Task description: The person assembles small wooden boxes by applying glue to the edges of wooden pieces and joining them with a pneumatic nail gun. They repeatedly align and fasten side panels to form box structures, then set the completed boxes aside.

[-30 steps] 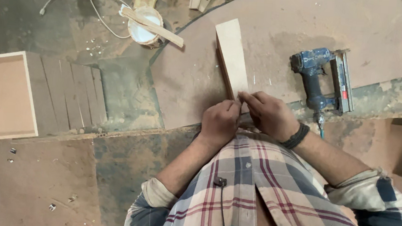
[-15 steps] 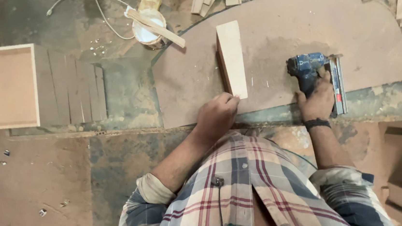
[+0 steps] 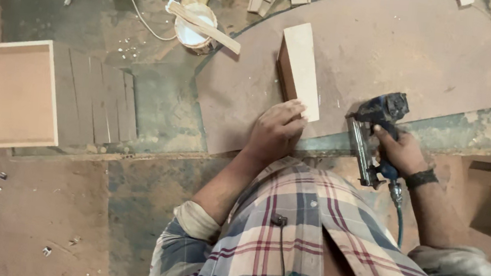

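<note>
Wood block (image 3: 300, 66) under left hand (image 3: 275, 132); nail gun (image 3: 376, 132) in right hand (image 3: 401, 151)

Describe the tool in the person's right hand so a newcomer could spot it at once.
Start at the big rounded brown board on the bench. At its near edge, the right hand grips a blue nail gun, the only metal tool there, with a hose trailing from its handle.

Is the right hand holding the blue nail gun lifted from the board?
Yes, the right hand grips the blue nail gun by its handle, while the left hand rests on the pale wooden piece.
</note>
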`<state>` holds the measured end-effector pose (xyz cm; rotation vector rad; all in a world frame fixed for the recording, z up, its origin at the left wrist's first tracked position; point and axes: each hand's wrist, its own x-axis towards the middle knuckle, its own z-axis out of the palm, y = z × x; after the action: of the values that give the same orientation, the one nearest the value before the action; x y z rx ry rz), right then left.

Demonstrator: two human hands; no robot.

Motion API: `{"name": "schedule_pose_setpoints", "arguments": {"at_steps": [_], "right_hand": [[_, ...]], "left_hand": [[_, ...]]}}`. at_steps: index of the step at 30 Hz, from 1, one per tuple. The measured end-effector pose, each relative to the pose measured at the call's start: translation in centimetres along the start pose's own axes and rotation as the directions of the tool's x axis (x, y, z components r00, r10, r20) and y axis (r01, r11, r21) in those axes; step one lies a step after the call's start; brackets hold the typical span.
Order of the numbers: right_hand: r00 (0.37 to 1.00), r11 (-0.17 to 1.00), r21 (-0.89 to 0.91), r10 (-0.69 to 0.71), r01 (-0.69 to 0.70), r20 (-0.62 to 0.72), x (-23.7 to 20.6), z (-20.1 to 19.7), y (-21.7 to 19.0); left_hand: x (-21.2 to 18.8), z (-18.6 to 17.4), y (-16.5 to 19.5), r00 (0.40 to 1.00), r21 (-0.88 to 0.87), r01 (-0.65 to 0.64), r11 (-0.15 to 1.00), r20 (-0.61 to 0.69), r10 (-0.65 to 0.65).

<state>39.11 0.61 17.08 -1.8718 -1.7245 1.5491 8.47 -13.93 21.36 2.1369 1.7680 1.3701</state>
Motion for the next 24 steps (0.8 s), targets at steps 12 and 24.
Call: {"name": "schedule_pose_setpoints", "arguments": {"at_steps": [12,24], "right_hand": [[0.969,0.994,0.013,-0.108,0.108,0.221,-11.5,-4.0,-8.5],[0.942,0.970,-0.153,-0.135,0.189,0.308,-13.1,-2.9,-12.5]], "left_hand": [[-0.8,1.3,-1.3,0.990,-0.046,-0.131,0.990,-0.056,0.129],[-0.5,2.1,-0.6,0.995,-0.065,-0.057,0.996,-0.082,0.051]]}}
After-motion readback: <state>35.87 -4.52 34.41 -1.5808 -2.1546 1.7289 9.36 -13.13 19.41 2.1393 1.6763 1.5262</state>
